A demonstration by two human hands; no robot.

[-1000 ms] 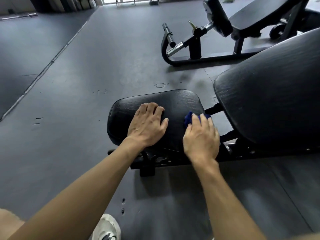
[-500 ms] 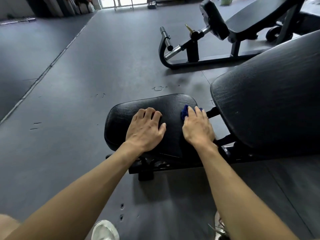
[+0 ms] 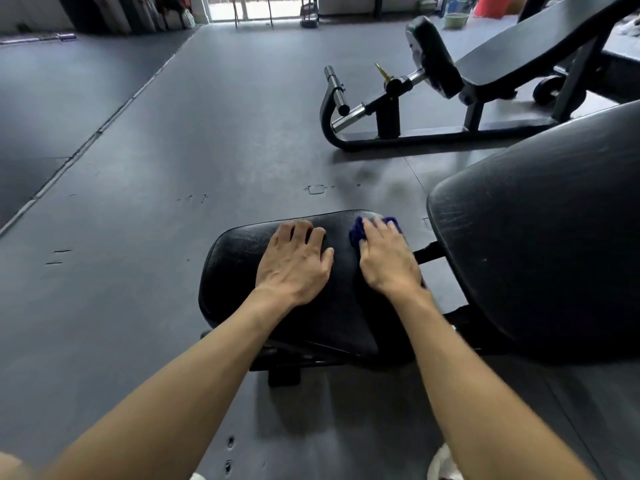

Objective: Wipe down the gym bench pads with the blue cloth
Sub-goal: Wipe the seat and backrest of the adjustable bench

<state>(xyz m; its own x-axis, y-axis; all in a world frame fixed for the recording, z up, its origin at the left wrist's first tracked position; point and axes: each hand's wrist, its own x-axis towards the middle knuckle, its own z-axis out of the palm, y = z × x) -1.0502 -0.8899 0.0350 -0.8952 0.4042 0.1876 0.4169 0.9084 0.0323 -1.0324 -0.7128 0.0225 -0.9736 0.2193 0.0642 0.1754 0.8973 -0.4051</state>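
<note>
The left hand [image 3: 294, 263] lies flat on the seat pad [image 3: 235, 271], palm down, fingers spread and nearly straight, holding nothing. The right hand [image 3: 388, 258] is beside it, near the pad's far right corner, pressing the cloth [image 3: 356, 233] onto the pad. Its fingers lie over the cloth, fairly straight; whether the thumb curls under cannot be told. The cloth is dark blue and bunched, mostly hidden under the hand, with folds showing at the fingertips and to the left of the thumb. The two hands are close but apart. Both bare forearms reach in from the bottom edge.

The seat pad is black, with rounded corners, on a dark frame [image 3: 284, 368] that stands on the grey floor [image 3: 138, 202]. To its right, across a narrow gap, rises the back pad [image 3: 536, 237], larger, black and tilted, its surface finely cracked.

Part of a white shoe [image 3: 441, 462] shows at the bottom, right of the right forearm.

Farther off, at upper right, stands another bench [image 3: 519, 57] with a black roller pad [image 3: 433, 57], a chrome bar [image 3: 336, 90] and a curved black base. Beyond it a green bucket [image 3: 456, 19] sits on the floor; what it holds cannot be seen. A bright doorway [image 3: 256, 8] lies at the top.
</note>
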